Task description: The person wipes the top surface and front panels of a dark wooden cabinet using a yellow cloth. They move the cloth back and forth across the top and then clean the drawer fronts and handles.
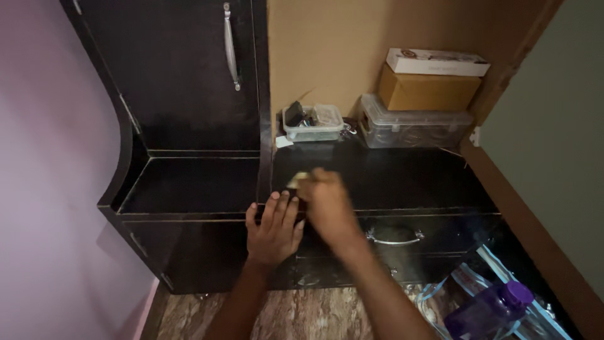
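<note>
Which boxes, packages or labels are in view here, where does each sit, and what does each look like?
White box: flat, long, topmost of the stack at back right.
Brown cardboard box: plain, directly beneath it.
Large clear container: lidded, rectangular, bottom of the stack.
Small clear container: lidded, left of the stack, dark items inside.

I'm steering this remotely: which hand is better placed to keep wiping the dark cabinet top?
Probably the right hand: it is over the cabinet top, apparently gripping a small pale object, blurred. The left hand lies flat, fingers spread, on the front edge, seemingly bracing.
</note>
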